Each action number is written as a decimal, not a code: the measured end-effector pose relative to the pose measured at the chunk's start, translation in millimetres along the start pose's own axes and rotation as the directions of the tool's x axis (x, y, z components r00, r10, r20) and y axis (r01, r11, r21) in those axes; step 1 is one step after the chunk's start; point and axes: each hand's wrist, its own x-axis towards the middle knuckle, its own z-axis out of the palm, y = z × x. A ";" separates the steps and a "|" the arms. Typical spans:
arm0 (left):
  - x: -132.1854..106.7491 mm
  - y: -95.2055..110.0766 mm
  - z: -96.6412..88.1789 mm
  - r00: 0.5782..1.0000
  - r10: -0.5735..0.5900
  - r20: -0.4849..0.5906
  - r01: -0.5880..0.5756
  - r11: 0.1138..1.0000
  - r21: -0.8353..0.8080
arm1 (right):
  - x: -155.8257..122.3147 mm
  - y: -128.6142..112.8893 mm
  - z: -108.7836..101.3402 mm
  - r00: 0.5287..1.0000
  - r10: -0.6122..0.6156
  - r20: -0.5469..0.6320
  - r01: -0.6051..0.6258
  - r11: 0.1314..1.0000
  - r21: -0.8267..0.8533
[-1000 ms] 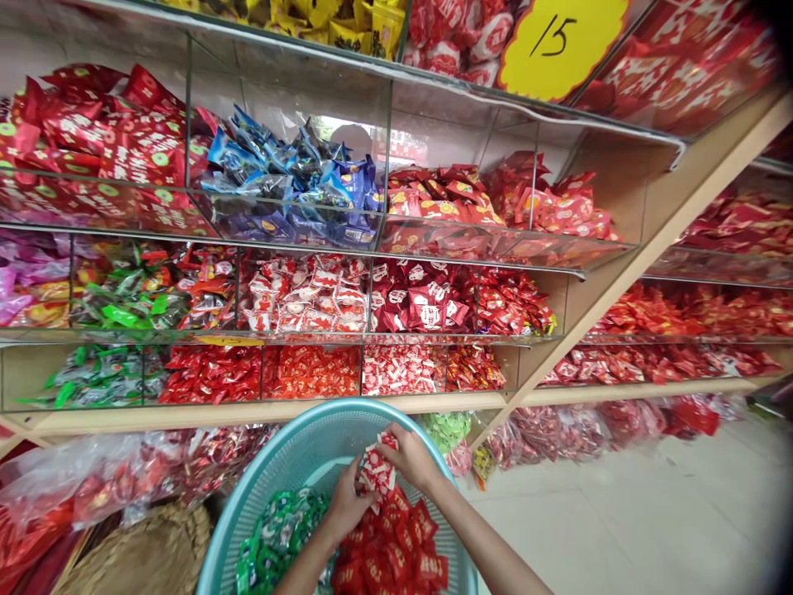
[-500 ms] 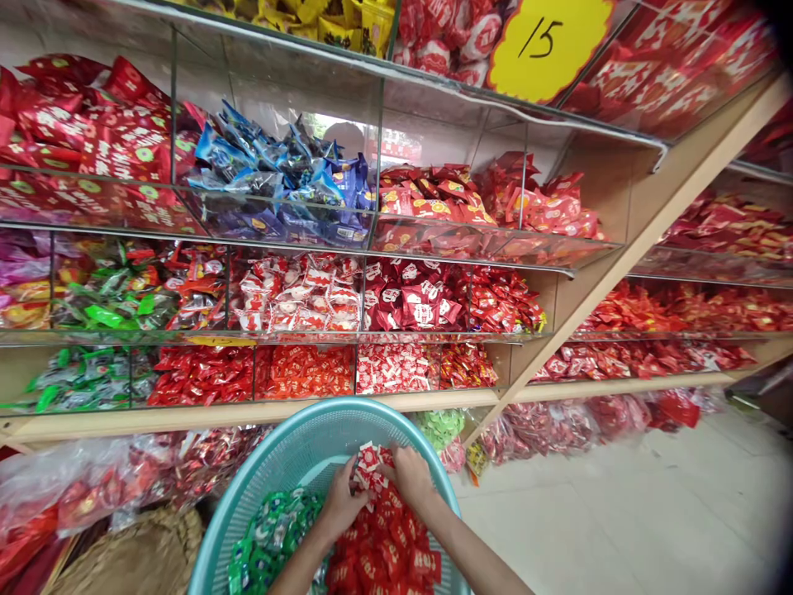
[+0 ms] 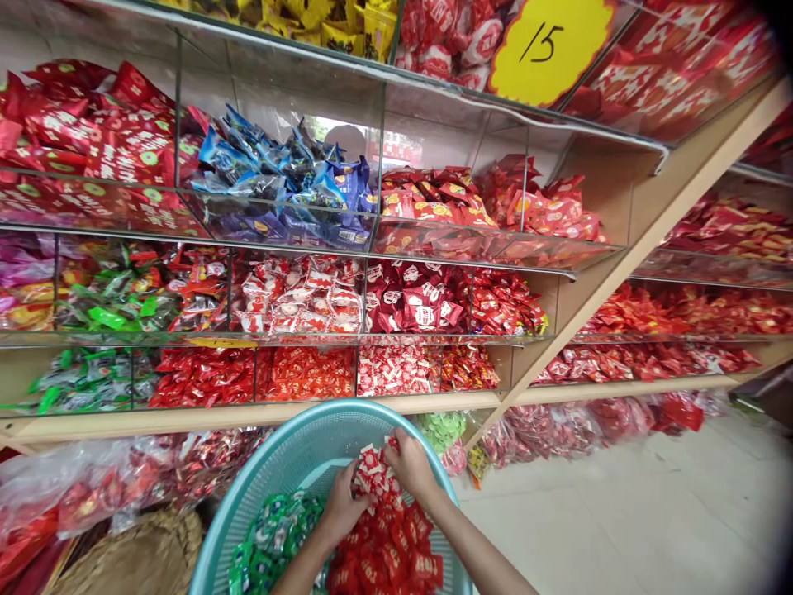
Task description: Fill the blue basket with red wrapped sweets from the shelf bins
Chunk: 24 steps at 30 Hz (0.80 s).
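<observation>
Both hands are inside a round teal plastic basket [image 3: 226, 516], at a small heap of red-and-white wrapped candies [image 3: 375, 475]. My left hand [image 3: 342, 502] curls around the heap's left side, thumb and fingers closed on candies. At the heap's upper right, my right hand [image 3: 410, 464] is closed, with a bit of red-and-white wrapper showing at its fingertips. Below the hands lie plain red wrapped candies [image 3: 387, 552] with pale lettering. Green wrapped candies [image 3: 273, 537] fill the basket's left side, partly hidden by my left forearm.
Ahead stands a wooden shelf with clear-walled bins, including a bin of red-and-white candies [image 3: 393, 369]. Bagged candies [image 3: 124, 475] lie under the shelf. A woven basket [image 3: 133, 558] sits at lower left. Pale floor tiles [image 3: 595, 512] spread to the right.
My right hand has shifted slightly up and away from my left hand. More of the red-and-white candies show between the hands, lying over the plain red ones.
</observation>
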 end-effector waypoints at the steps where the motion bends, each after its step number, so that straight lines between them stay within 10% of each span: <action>1: 0.0 -0.2 -0.2 1.000 0.003 0.000 -0.003 1.000 0.002 | 1.3 0.2 0.6 1.000 -0.013 0.010 0.013 1.000 0.016; 9: 3.8 -9.1 1.6 1.000 0.008 0.003 -0.008 1.000 -0.014 | -1.2 -8.9 -0.9 0.985 -0.084 0.148 0.090 0.996 -0.030; 24: 3.0 -10.3 2.7 0.999 0.031 -0.011 -0.032 0.999 -0.013 | -2.9 -6.8 8.3 0.974 -0.225 0.018 0.226 0.972 -0.058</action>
